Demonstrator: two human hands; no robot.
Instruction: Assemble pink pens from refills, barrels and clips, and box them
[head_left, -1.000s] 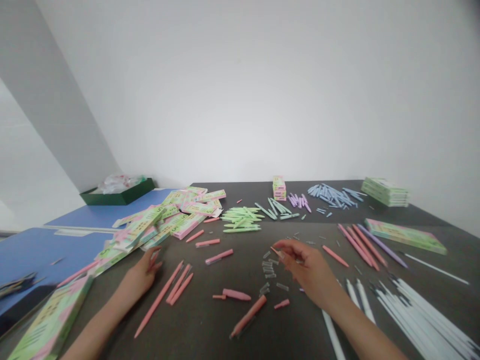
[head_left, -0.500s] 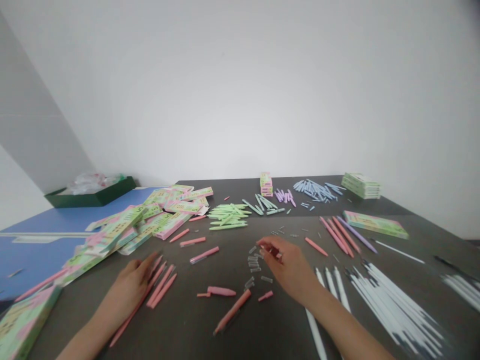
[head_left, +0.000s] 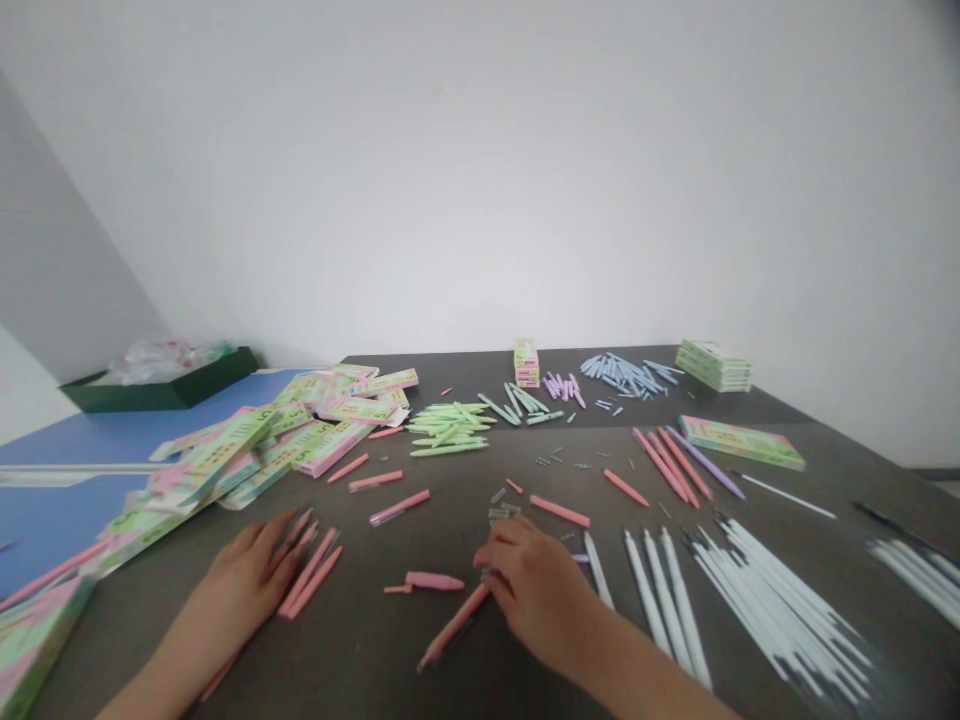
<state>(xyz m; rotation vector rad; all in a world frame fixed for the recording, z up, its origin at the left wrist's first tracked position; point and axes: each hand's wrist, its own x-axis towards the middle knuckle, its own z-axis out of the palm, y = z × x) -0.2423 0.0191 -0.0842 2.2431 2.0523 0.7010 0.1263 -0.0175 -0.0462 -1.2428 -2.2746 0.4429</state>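
My right hand (head_left: 544,590) is closed over the upper end of a pink pen (head_left: 452,630) that lies slanted on the dark table. A few clear plastic pieces (head_left: 499,513) sit just beyond its knuckles. At the left, my left hand (head_left: 247,575) curls its fingers around a pink pen, whose far end shows below the wrist. Touching or close beside those fingers lie pink pen barrels with clear ends (head_left: 319,572). Between both hands rest a pink pen tip section (head_left: 435,581) and a smaller pink piece (head_left: 397,590). What lies beneath the right palm is hidden.
White refills (head_left: 780,610) and white tubes (head_left: 664,590) spread to the right. Green pen parts (head_left: 450,428), purple ones (head_left: 564,388) and blue ones (head_left: 622,375) lie farther back. Printed boxes (head_left: 285,450) pile at the left. A green tray (head_left: 161,392) holds plastic bags.
My right hand has come down and nearer, from the clear pieces to the end of the pink pen. A pink barrel behind it is uncovered. My left hand stays about where it was.
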